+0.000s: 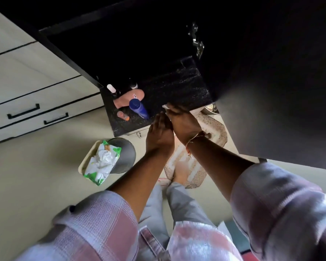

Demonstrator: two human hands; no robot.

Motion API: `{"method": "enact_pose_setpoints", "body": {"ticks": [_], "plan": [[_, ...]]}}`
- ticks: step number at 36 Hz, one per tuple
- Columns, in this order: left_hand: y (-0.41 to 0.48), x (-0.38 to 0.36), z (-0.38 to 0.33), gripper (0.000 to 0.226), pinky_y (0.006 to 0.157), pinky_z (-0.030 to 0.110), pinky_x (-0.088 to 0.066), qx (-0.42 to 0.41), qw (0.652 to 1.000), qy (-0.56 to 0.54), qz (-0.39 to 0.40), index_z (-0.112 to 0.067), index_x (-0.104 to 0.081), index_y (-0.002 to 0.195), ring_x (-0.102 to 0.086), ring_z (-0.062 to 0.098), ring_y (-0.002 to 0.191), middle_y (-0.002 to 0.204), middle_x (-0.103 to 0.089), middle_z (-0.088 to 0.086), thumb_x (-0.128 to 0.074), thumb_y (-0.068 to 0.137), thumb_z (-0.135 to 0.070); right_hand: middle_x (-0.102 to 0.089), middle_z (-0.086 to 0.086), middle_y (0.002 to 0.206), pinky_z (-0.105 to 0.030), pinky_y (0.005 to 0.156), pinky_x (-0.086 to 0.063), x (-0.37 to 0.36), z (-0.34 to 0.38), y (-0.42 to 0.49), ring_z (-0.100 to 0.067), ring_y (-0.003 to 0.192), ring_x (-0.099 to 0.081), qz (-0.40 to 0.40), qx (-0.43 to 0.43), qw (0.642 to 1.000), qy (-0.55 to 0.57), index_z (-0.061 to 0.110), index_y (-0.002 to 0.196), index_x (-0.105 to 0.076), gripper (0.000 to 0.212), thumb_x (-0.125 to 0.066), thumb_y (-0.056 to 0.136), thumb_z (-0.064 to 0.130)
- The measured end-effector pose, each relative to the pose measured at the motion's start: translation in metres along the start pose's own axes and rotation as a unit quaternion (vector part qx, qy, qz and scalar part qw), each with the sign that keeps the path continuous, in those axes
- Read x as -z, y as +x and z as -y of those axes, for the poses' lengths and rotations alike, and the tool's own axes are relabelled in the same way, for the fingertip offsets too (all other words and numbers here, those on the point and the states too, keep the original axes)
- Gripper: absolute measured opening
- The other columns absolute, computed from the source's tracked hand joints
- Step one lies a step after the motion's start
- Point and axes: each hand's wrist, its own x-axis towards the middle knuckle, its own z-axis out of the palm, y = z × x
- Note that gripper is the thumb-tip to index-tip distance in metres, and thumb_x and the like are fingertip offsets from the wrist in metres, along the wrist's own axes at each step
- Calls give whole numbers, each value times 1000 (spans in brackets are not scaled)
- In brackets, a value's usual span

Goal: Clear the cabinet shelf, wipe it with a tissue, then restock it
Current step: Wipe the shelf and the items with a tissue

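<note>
1. Right hand: lies over the tissue with fingers fairly flat and presses it onto the front edge of the shelf; leaves only a white corner showing at the fingertips.
2. Left hand: sits just under the shelf lip, touching the right hand, fingers straight and close together, holding nothing.
3. Risk on a leftward sweep: runs straight into the blue bottle, just beside the tissue; probably tips it, tall and narrow as it is, onto the peach tube or over the lip to the floor.
4. Risk of a half-done wipe: looks not yet fully cleared, with the blue bottle, peach tube, white-capped bottle and small orange-capped item crowding the left end; leaves that patch dirty unless moved first.
5. Risk at the lip: may push dust past the waiting left hand and down onto the mat.
6. Edges: drops off at the front with no rail; closes on the right at the cabinet wall, with the open door looming just beside the right forearm.
7. Open room: offers bare dark stone from the tissue back and rightward; turns too dark deeper inside to read.
8. Spare supply: sits in the tissue pack down on the bin, well apart from the shelf; calls for a bend to reach.
</note>
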Motion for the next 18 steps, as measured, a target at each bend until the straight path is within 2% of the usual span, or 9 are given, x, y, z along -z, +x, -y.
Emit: {"method": "enact_pose_setpoints", "body": {"ticks": [2,5,7,9,10,12,14,16,18], "plan": [[2,1,-3,63,120,35,-21,11,1000,-20,-13,-2,-18,153,-20,27,147,158,-22,16,-39,93,-6,-53,-5,143,-40,99,-49,-1,-4,-4,-29,125,-53,-15,44,998,-52,8,129,-60,42,-44,91,12],[5,1,-6,68,121,34,-18,9,1000,-18,1,0,-14,153,-15,27,149,159,-17,18,-39,89,0,-60,2,133,-37,80,-53,4,-14,-5,-26,106,-61,-48,68,993,-79,12,116,-69,35,-48,88,15],[7,2,-4,72,122,33,-13,0,1000,9,27,2,-11,152,-9,29,150,160,-11,19,-42,88,1,-68,-6,115,-34,63,-55,11,-23,-2,-27,85,-64,-69,52,992,-86,9,107,-72,27,-65,81,8],[10,3,-1,73,122,32,-10,-10,998,36,47,3,-10,152,-8,29,150,161,-8,19,-49,91,-4,-68,-12,95,-30,53,-54,23,-34,1,-25,71,-62,-72,-13,994,-83,7,106,-71,29,-74,77,7],[12,5,0,74,121,32,-10,-8,997,43,58,2,-9,152,-8,28,150,161,-7,18,-52,92,-7,-67,-12,92,-29,54,-54,30,-39,2,-23,72,-63,-62,-49,992,-103,8,105,-72,26,-74,79,11],[16,8,2,78,120,33,-12,0,995,51,83,0,-8,153,-8,27,150,162,-5,15,-56,92,-10,-69,-11,96,-27,67,-55,39,-46,2,-22,87,-65,-30,-87,976,-198,8,101,-72,19,-71,83,15],[18,11,2,82,120,35,-15,4,993,58,98,-1,-9,153,-10,27,150,162,-6,15,-61,91,-14,-68,-13,107,-29,78,-53,44,-50,2,-25,101,-63,-1,-102,969,-224,4,112,-66,23,-57,91,10],[17,14,0,86,120,36,-17,4,992,65,107,-1,-9,153,-10,28,150,162,-5,15,-64,89,-17,-68,-14,105,-34,73,-55,49,-49,1,-29,97,-65,9,-117,972,-202,5,120,-57,26,-48,96,7],[16,16,-2,85,119,36,-17,3,991,68,119,-1,-8,153,-7,28,150,162,-2,14,-63,90,-16,-68,-15,90,-37,59,-56,48,-49,3,-31,80,-68,-25,-149,977,-148,7,120,-53,24,-51,96,7]]}}
